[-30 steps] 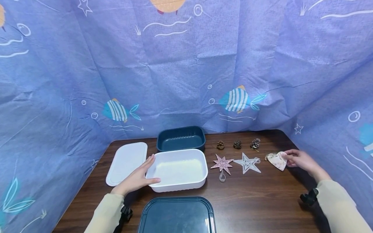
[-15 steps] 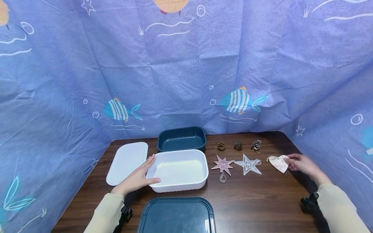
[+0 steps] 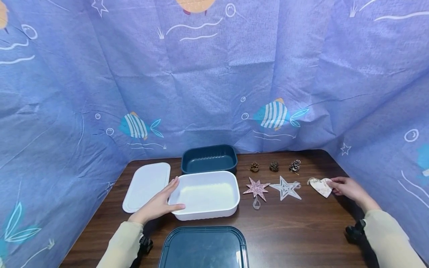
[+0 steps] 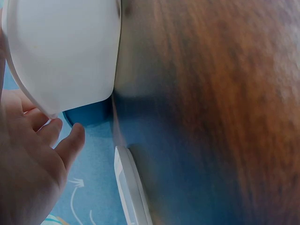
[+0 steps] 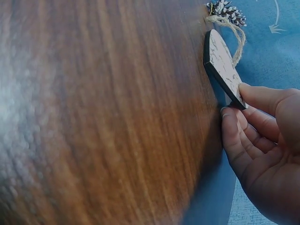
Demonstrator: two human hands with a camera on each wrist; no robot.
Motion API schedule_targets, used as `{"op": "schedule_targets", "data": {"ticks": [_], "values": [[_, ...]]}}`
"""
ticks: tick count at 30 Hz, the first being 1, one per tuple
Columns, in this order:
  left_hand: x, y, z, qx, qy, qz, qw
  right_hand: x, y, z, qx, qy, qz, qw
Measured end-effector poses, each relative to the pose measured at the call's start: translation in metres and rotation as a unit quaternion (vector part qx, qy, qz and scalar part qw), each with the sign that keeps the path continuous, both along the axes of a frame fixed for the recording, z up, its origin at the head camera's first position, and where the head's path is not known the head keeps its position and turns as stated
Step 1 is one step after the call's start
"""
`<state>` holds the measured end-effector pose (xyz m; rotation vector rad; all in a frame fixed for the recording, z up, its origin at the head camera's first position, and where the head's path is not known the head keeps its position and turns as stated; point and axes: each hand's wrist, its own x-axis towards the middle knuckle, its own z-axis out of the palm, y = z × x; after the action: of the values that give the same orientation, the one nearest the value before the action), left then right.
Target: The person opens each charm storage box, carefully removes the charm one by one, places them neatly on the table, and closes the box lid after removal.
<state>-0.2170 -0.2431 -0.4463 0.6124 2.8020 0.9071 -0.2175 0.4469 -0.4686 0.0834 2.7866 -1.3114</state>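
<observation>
A white heart-shaped ornament (image 3: 322, 187) with a twine loop is pinched at its right edge between the thumb and fingers of my right hand (image 3: 348, 188). In the right wrist view the heart (image 5: 224, 61) is tilted, its dark edge visible. My left hand (image 3: 157, 203) holds the left end of a white container (image 3: 206, 216), thumb across the near rim and other fingers at the left rim. The left wrist view shows several fingers around the container's corner. Left of the heart lie a silver star (image 3: 285, 189) and a pink glitter star (image 3: 256, 189).
Three pine cones, a left one (image 3: 254, 167), a middle one (image 3: 274, 166) and a right one (image 3: 295, 166), stand behind the stars. A dark blue container (image 3: 209, 163), white lid (image 3: 147, 186) and dark blue lid (image 3: 204, 247) surround the white container. A curtain (image 3: 214, 93) hangs behind the table.
The heart has swung round in the right hand's fingers, its lobes now showing more plainly. Over the last half second little has moved. The left hand stays at the white container.
</observation>
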Motion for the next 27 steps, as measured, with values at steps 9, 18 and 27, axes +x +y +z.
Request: {"op": "schedule_targets", "data": {"ticks": [9,18,27], "values": [[0.0001,-0.0004,-0.0001,0.001,0.002,-0.001,1.0000,-0.0017,0.0012,-0.0016,-0.001,0.005,0.001,1.000],[-0.0005,0.0001,-0.0008,0.000,0.000,0.003,1.0000,-0.0022,0.0022,-0.0017,-0.010,-0.006,-0.010,1.000],[-0.0001,0.0000,-0.0002,-0.001,-0.004,0.004,1.0000,-0.0033,0.0029,-0.0023,-0.011,-0.004,-0.017,1.000]]}}
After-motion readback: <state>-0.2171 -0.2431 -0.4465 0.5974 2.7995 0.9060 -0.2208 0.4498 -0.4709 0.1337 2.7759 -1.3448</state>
